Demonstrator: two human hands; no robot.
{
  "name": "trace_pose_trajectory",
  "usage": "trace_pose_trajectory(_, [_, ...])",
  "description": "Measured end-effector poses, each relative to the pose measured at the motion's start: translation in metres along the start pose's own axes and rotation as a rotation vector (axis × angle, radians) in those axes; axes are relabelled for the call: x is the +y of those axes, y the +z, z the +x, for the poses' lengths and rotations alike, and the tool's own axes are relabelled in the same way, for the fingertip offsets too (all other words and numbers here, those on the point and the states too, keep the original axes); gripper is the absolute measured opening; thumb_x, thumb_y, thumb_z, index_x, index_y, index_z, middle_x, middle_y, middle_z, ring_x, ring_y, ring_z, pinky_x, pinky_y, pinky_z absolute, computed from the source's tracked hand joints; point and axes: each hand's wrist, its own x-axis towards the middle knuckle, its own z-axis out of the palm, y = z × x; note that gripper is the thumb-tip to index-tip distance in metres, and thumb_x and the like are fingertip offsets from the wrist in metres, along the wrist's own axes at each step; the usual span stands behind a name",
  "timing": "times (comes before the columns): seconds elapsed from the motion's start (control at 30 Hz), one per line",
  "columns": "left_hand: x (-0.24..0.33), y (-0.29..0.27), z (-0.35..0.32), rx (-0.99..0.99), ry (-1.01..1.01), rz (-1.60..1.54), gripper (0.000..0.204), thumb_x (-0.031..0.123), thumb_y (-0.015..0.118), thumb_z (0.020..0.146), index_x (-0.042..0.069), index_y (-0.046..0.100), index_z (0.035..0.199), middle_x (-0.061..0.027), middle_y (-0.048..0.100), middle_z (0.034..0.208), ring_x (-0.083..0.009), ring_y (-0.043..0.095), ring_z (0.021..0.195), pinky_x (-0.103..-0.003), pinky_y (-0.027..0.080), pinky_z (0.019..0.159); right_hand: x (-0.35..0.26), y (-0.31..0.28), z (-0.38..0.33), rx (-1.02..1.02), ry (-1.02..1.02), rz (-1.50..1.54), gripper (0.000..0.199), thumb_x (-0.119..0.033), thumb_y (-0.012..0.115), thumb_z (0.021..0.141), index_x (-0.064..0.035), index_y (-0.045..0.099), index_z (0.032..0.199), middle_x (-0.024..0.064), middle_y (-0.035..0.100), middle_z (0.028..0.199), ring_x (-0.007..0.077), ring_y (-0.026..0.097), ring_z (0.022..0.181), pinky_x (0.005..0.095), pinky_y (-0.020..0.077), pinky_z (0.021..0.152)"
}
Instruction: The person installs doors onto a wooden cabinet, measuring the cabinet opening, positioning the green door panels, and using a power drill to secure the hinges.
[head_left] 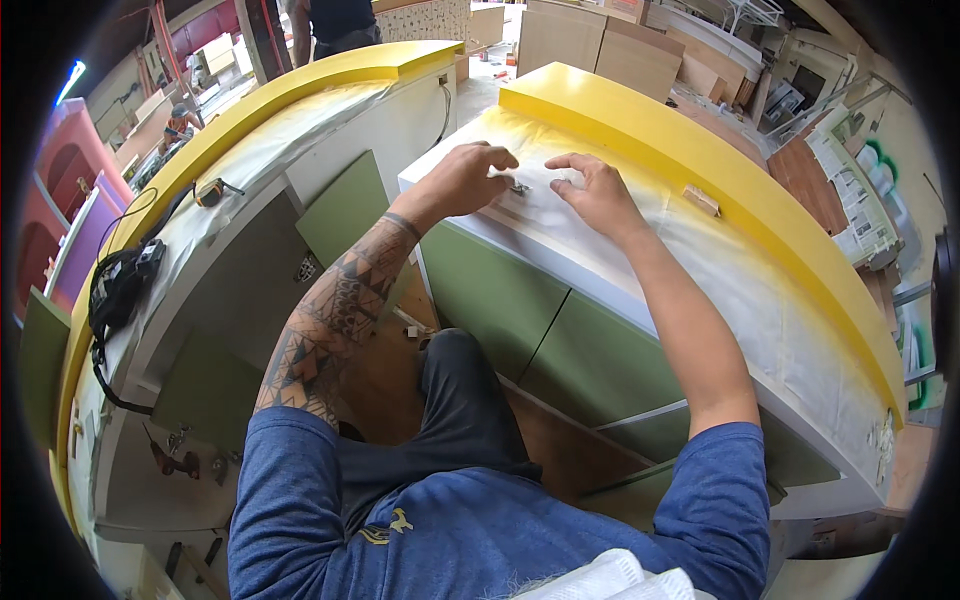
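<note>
Both my hands hover over the white, film-covered top of a curved counter (640,250) with a raised yellow ledge. My left hand (470,180) is bent at the fingers, thumb and index apart, with nothing visible between them. Facing it, my right hand (600,195) has thumb and index spread; its other fingers are partly hidden. Some small metal hardware (520,187) lies on the film between the hands, closest to my left fingertips; its exact kind is too small to tell. Farther right, a small wooden block (702,200) rests against the yellow ledge.
Green door panels (490,290) front the counter below my hands. On the left counter lie a tape measure (210,192) and a black bag (125,285) with cables. A drill (172,457) sits inside the left cabinet. Another person (342,22) stands at the back.
</note>
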Motion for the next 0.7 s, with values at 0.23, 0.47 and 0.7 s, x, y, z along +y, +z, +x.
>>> trace_pose_trajectory(0.23, [0.007,0.013,0.001,-0.003,0.011,0.239,0.011,0.018,0.070,0.097,0.012,0.078,0.101,-0.0073,0.076,0.106,-0.0297,0.067,0.112,-0.051,0.047,0.098,0.003,0.001,-0.002,0.073,-0.151,-0.188,0.043,-0.025,0.088,0.082,-0.0076,0.076,0.120,0.0181,0.073,0.127,0.0364,0.059,0.133,0.0519,0.0361,0.124])
trace_pose_trajectory(0.47, [0.030,0.018,0.027,0.085,-0.025,-0.039,0.020,0.016,0.072,0.096,-0.003,0.074,0.098,-0.0214,0.076,0.088,-0.0367,0.076,0.083,-0.044,0.060,0.076,-0.002,0.009,0.003,0.144,-0.103,0.019,0.031,-0.019,0.082,0.093,-0.0022,0.074,0.119,0.0153,0.079,0.109,0.0291,0.075,0.105,0.0402,0.0561,0.095])
trace_pose_trajectory(0.7, [0.035,0.029,0.031,0.144,-0.062,-0.180,0.022,0.018,0.073,0.099,-0.004,0.072,0.096,-0.0214,0.075,0.086,-0.0345,0.076,0.080,-0.042,0.059,0.073,0.007,0.011,0.005,0.160,-0.043,0.316,0.020,-0.014,0.075,0.101,0.0001,0.076,0.115,0.0093,0.081,0.103,0.0165,0.075,0.096,0.0315,0.0581,0.087])
